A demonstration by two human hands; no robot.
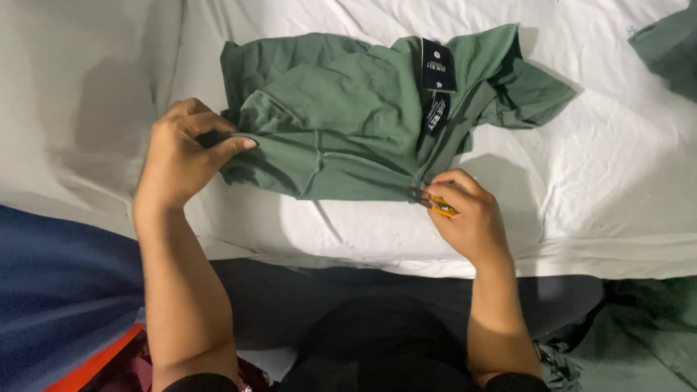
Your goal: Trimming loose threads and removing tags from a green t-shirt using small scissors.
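A green garment lies crumpled on a white sheet, with dark hang tags near its collar. My left hand pinches the garment's left edge between thumb and fingers. My right hand grips a small yellow-handled tool, likely a thread snipper, with its metal tip touching the garment's lower hem.
More green cloth lies at the top right corner and at the lower right. A blue fabric with an orange edge sits at the lower left. Dark cloth covers my lap below the sheet's edge.
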